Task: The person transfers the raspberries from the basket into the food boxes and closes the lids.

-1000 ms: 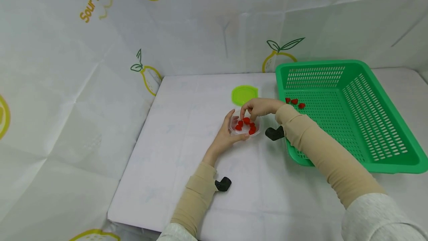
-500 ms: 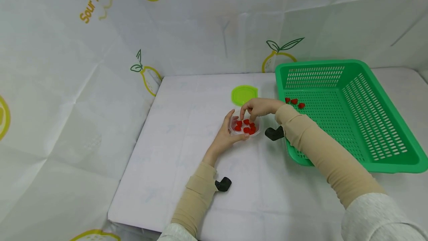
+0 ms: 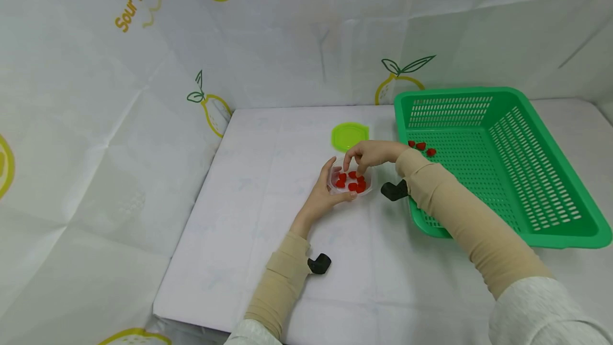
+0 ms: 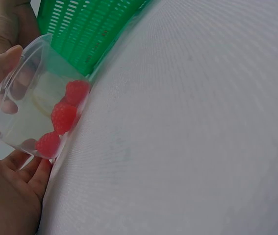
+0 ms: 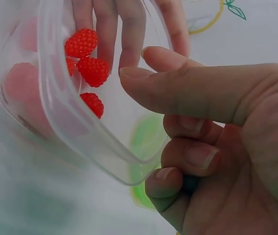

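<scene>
My left hand [image 3: 318, 196] grips a small clear plastic container [image 5: 104, 161] round its side, thumb near me and fingers on the far side. Several red raspberries [image 4: 63, 117] lie on the container's bottom. Over the opening hovers my right hand [image 3: 375, 152], reaching in from the right. The right wrist view shows its thumb and index finger [image 5: 178, 90] stretched toward the raspberries with nothing between them, the other fingers loosely bent. A bright green lid [image 3: 350, 136] lies flat on the table just behind the container.
On the right stands a large green slotted basket [image 3: 565, 241], its left wall close to my right wrist. Three more raspberries [image 3: 421, 146] sit at its left inside. White cloth covers the table [image 3: 258, 185], and a lemon-print sheet [image 3: 297, 41] hangs behind it.
A further raspberry shows near the front of the container compared with a second ago, and the others have shifted slightly. Both hands stay nearly where they were.
</scene>
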A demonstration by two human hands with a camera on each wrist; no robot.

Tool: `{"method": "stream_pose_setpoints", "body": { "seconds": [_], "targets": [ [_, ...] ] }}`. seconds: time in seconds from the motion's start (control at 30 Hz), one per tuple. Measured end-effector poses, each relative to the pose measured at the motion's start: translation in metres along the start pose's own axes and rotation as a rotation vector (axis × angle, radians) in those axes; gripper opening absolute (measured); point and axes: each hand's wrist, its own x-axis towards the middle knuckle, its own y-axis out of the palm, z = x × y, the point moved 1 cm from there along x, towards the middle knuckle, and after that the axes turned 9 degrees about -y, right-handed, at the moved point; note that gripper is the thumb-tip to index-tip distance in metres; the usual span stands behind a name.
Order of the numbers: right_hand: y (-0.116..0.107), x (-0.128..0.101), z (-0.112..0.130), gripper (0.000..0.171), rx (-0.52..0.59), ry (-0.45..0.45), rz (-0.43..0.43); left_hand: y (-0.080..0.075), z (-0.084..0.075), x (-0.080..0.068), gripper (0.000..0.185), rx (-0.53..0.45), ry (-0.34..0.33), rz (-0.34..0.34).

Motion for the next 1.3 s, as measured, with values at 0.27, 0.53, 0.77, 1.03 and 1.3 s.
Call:
{"method": "stream_pose_setpoints", "body": {
  "seconds": [0.27, 0.53, 0.77, 1.03, 1.3],
  "targets": [
    [-0.012, -0.012, 0.012, 0.028, 0.007, -0.019, -0.039, -0.001, 0.002, 0.001, 0.096, -0.012, 0.009, 0.0],
    [-0.032, -0.042, 0.026, 0.027, 0.084, -0.058, -0.114, -0.002, 0.002, 0.0, 0.096, -0.017, 0.015, -0.001],
    [-0.048, -0.075, 0.022, 0.028, 0.082, -0.035, -0.235, -0.001, 0.002, 0.001, 0.097, -0.022, 0.016, -0.004],
    [-0.058, -0.113, -0.015, 0.034, 0.147, -0.011, -0.431, -0.001, 0.001, 0.001, 0.097, -0.016, 0.02, -0.001],
    [-0.058, -0.14, -0.061, 0.039, 0.145, 0.078, -0.586, -0.001, 0.001, 0.0, 0.094, -0.015, 0.006, -0.002]
  ]
}}
